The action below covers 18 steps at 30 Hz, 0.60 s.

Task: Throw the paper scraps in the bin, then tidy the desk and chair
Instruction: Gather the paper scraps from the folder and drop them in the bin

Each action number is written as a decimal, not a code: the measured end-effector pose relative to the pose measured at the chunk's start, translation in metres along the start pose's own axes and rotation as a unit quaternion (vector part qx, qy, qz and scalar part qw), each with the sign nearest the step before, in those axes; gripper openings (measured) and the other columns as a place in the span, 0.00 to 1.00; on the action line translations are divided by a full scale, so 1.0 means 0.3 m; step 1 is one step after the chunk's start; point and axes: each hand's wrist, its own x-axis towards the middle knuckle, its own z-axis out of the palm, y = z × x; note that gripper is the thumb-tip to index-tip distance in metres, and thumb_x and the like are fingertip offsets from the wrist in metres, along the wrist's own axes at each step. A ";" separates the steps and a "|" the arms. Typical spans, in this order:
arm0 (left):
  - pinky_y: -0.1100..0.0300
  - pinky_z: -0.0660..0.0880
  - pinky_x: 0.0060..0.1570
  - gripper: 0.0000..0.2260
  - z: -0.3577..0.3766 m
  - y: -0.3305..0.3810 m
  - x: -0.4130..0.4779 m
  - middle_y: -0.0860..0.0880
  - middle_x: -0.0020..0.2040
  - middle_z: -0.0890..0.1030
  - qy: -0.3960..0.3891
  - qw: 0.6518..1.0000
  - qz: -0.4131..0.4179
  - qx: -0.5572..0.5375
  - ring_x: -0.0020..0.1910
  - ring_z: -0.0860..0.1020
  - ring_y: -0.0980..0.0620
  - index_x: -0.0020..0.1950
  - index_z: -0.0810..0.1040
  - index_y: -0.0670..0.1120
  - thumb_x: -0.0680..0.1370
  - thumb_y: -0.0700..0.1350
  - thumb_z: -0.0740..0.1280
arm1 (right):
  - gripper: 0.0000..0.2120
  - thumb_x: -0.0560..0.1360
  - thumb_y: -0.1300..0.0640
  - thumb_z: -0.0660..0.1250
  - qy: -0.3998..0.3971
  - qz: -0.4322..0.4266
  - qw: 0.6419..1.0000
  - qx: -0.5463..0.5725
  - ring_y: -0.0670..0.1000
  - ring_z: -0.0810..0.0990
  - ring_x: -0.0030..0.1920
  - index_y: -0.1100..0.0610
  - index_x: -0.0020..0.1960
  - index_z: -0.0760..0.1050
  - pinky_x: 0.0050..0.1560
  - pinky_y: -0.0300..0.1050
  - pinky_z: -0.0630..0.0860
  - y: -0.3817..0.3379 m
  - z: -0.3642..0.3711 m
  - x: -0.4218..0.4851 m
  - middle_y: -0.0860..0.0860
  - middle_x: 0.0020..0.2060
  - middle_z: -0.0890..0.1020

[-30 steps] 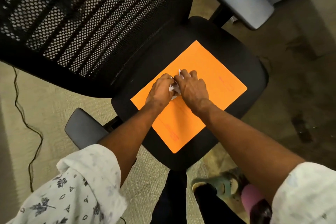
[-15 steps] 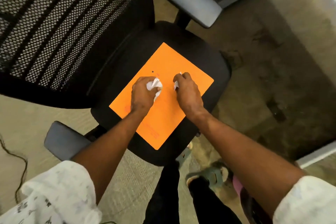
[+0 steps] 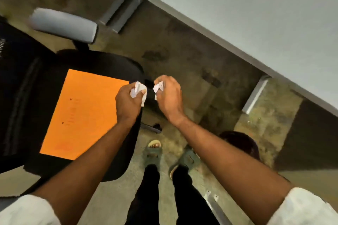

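My left hand (image 3: 128, 102) is closed around crumpled white paper scraps (image 3: 137, 89), held above the right edge of the black office chair seat (image 3: 102, 62). My right hand (image 3: 170, 95) grips another small white scrap (image 3: 158, 86), just right of the seat over the floor. The two hands are a short gap apart. An orange envelope (image 3: 80, 113) lies flat on the seat, left of my left hand. No bin is in view.
A grey desk top (image 3: 256, 9) runs diagonally across the upper right, with metal legs (image 3: 255, 95) under it. The chair's grey armrest (image 3: 64, 23) is at upper left. My feet in sandals (image 3: 152, 151) stand on worn carpet. A dark round object (image 3: 243, 142) sits by my right foot.
Both hands lifted off the orange envelope with the scraps and moved right, past the seat edge. The view swung right, bringing the desk into sight and the chair back out.
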 end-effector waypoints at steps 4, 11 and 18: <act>0.63 0.69 0.55 0.12 0.236 0.172 -0.102 0.46 0.57 0.82 -0.085 0.994 0.061 0.017 0.56 0.78 0.51 0.59 0.82 0.43 0.78 0.46 0.72 | 0.16 0.70 0.73 0.63 0.090 0.056 0.994 0.006 0.53 0.79 0.50 0.60 0.53 0.81 0.52 0.43 0.75 0.207 -0.260 -0.103 0.55 0.49 0.81; 0.65 0.71 0.56 0.13 0.629 0.371 -0.401 0.45 0.59 0.82 -0.247 0.955 0.158 0.036 0.58 0.79 0.50 0.60 0.82 0.43 0.78 0.47 0.72 | 0.13 0.74 0.69 0.65 0.218 0.180 0.959 -0.008 0.50 0.78 0.51 0.57 0.55 0.79 0.47 0.29 0.65 0.606 -0.599 -0.395 0.53 0.51 0.81; 0.63 0.70 0.51 0.09 0.938 0.414 -0.719 0.42 0.53 0.84 -0.380 0.894 0.221 0.084 0.54 0.79 0.46 0.54 0.83 0.39 0.79 0.45 0.71 | 0.12 0.74 0.67 0.66 0.297 0.313 0.902 0.007 0.53 0.79 0.54 0.57 0.56 0.79 0.49 0.31 0.65 0.904 -0.741 -0.656 0.55 0.53 0.81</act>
